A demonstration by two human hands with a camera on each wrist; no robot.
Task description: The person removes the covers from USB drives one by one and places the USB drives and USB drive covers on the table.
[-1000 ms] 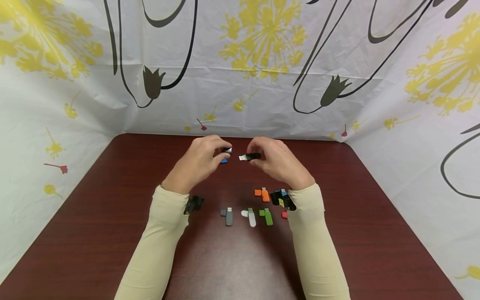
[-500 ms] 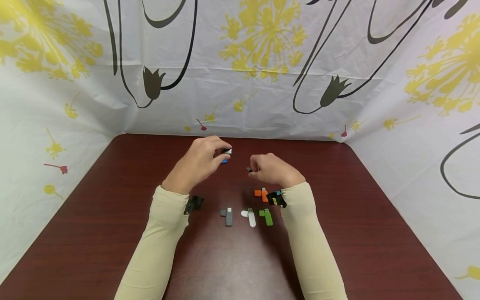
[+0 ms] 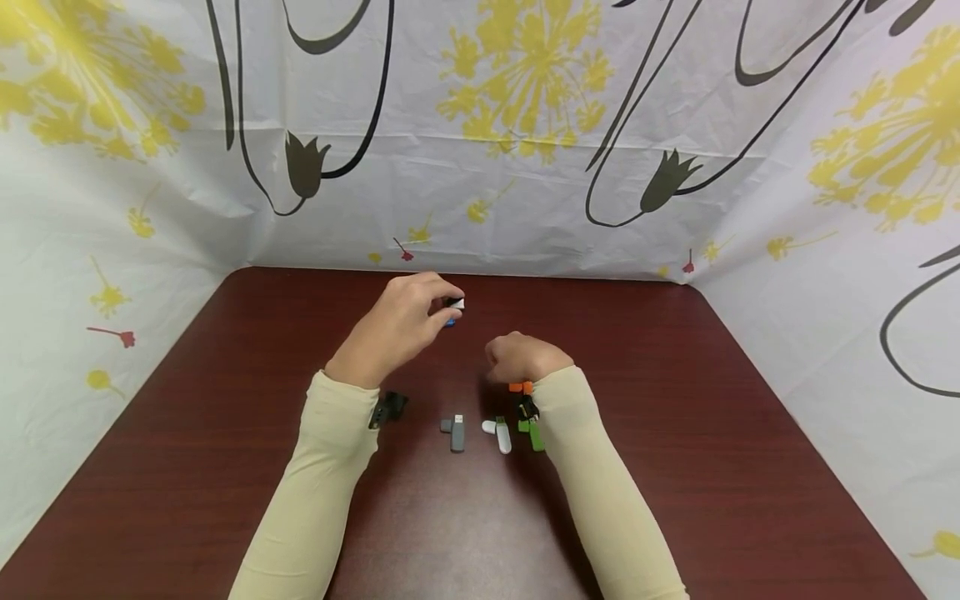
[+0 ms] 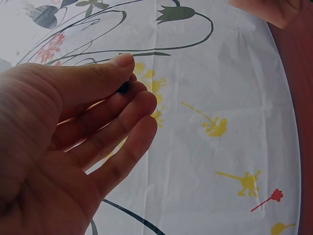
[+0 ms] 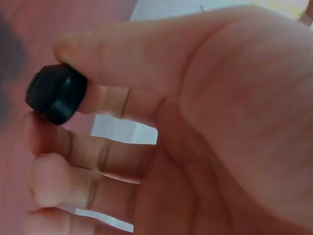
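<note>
My left hand (image 3: 401,329) is raised over the far part of the table, pinching a small black cap between thumb and fingertips. Only a dark bit of this cap (image 4: 123,88) shows in the left wrist view, and the head view shows a whitish patch at it. Lower and to the right, my right hand (image 3: 523,358) grips a black USB stick (image 5: 56,95) between thumb and fingers. Its rounded black end faces the right wrist camera; the head view hides the stick behind the hand. The two hands are apart.
On the dark red table lie uncapped USB sticks with caps alongside: grey (image 3: 457,435), white (image 3: 503,437), green (image 3: 536,435) and orange (image 3: 516,387), partly covered by the right wrist. A blue item (image 3: 450,322) shows below the left fingertips. A patterned sheet (image 3: 480,208) walls the table.
My right hand has moved down and toward me with the black USB stick, away from the left hand, and has turned so the plug is hidden. The left hand stays in place.
</note>
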